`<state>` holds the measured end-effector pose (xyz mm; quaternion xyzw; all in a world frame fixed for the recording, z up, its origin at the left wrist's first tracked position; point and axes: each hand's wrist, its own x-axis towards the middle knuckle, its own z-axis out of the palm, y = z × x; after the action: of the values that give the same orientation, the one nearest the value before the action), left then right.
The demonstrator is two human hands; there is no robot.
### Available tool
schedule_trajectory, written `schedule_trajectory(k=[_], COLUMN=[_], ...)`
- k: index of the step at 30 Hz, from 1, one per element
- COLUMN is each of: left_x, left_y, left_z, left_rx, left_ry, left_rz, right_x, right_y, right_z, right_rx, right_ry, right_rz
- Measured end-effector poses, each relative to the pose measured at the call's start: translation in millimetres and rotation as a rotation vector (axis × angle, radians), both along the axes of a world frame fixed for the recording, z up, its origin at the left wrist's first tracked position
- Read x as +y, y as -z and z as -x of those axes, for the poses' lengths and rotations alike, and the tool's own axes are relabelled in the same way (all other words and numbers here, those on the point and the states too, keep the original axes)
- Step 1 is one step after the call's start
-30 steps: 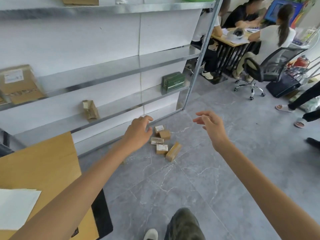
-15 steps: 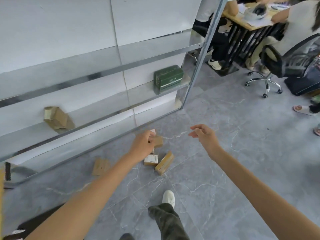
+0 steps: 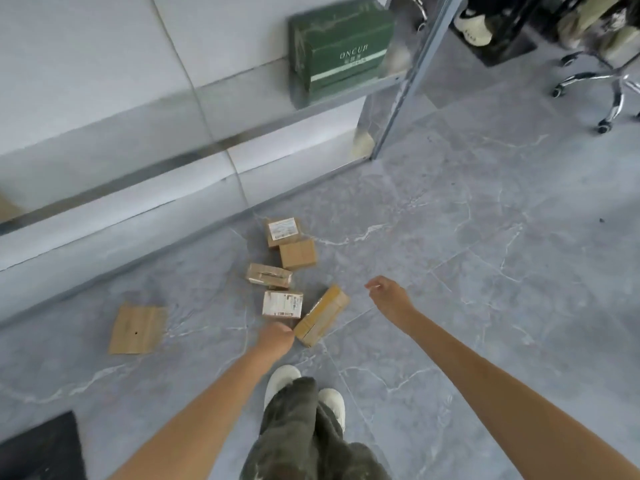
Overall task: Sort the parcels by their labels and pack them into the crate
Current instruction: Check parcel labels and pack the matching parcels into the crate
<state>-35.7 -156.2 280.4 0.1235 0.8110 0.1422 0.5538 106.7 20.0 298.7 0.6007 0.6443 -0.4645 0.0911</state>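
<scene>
Several small brown parcels lie in a cluster on the grey floor. Two carry white labels: one at the far end and one nearer me. Between them sit a plain box and a heavily taped box. A long narrow box lies slanted at the right. My left hand hangs just short of the near labelled parcel, its fingers loosely curled downward and nothing in it. Over bare floor to the right of the long box, my right hand hovers with relaxed fingers. No crate is in view.
A flat cardboard piece lies on the floor to the left. A metal shelf rack stands behind the parcels, with a green box on its low shelf. An office chair base is at the far right. My feet stand just behind my left hand.
I have stepped closer and tilted my view down at the parcels. Both hands dropped toward the floor; the left one now sits at the near edge of the cluster.
</scene>
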Motion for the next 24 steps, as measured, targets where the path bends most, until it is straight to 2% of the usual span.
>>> schedule_trajectory(k=[5, 7, 10, 12, 14, 17, 20, 24], left_x=[17.7, 22.1, 31.7, 38.2, 39.5, 39.8, 45.3, 58.1], left_y=[196.7, 257.3, 309.0, 321.8, 320.0, 284.7, 204.4, 50.3], left_z=[-4.1, -6.1, -5.1, -1.3, 0.6, 3.2, 7.6, 20.8], left_rx=[-0.121, -0.25, -0.461, -0.514, -0.493, -0.499, -0.461, -0.413], left_ry=[-0.161, -0.232, -0.247, -0.294, -0.399, -0.522, -0.52, -0.487], left_rz=[0.136, 0.175, 0.241, 0.239, 0.211, 0.1, 0.013, -0.146], right_x=[33.7, 42.4, 42.3, 38.7, 38.3, 44.1, 54.4, 67.7], right_y=[197.5, 264.2, 334.0, 354.4, 349.1, 303.5, 220.5, 71.2], right_z=[16.4, 20.6, 24.2, 23.6, 21.0, 13.1, 3.8, -7.6], right_rx=[-0.093, -0.142, -0.156, -0.151, -0.111, -0.01, 0.071, 0.197], right_ry=[-0.141, -0.259, -0.344, -0.349, -0.269, -0.091, 0.022, 0.084], right_rz=[0.007, 0.019, 0.126, 0.182, 0.174, 0.153, 0.087, 0.022])
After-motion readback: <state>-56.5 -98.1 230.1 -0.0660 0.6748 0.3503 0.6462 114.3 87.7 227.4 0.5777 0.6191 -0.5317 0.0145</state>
